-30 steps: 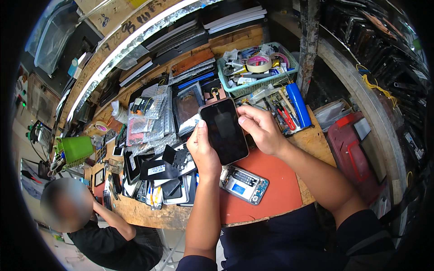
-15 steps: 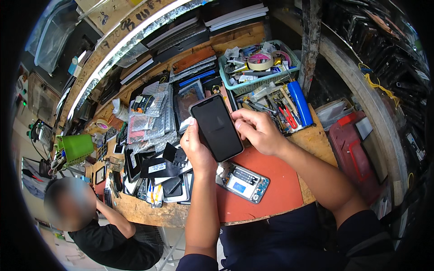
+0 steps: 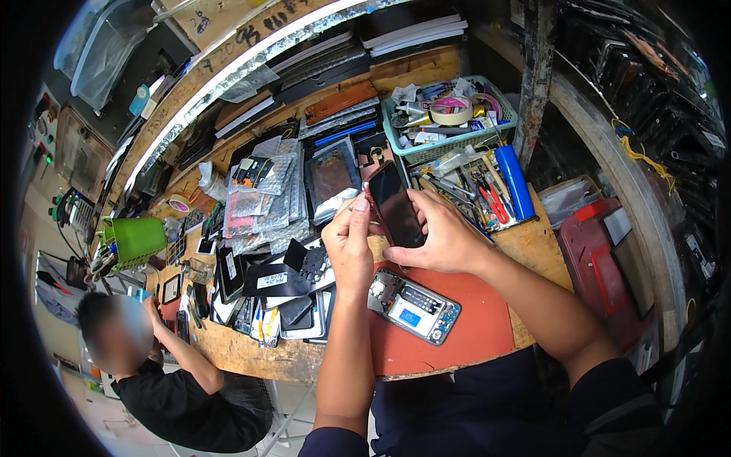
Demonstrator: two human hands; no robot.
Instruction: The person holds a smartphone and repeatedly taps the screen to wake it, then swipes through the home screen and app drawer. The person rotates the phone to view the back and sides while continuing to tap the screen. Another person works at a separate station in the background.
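A black-screened smartphone point(image 3: 394, 204) is tilted up above the bench, one long edge turned toward me. My right hand point(image 3: 442, 232) grips it, thumb near the lower end and fingers along the right side. At its left edge is my left hand point(image 3: 350, 240), closed, with the thumb raised; the fingers behind the phone are partly hidden. Below both hands an opened phone point(image 3: 415, 308), battery and circuit board exposed, lies on a red mat point(image 3: 472, 324). Left of my left wrist are loose phone parts and a black panel with a white label point(image 3: 276, 280).
A mint basket point(image 3: 449, 148) of tapes and tubes stands at the back. Near it are pliers with red handles point(image 3: 495, 204) and a blue cylinder point(image 3: 515, 183). Bubble-wrapped parcels point(image 3: 259, 194) lie to the left. Another person point(image 3: 190, 404) sits at lower left; a red case point(image 3: 605, 266) is at right.
The phone has tilted from screen facing me to edge-on. My right hand has wrapped further round its lower right, while my left has shifted along its left edge. The view has moved slightly.
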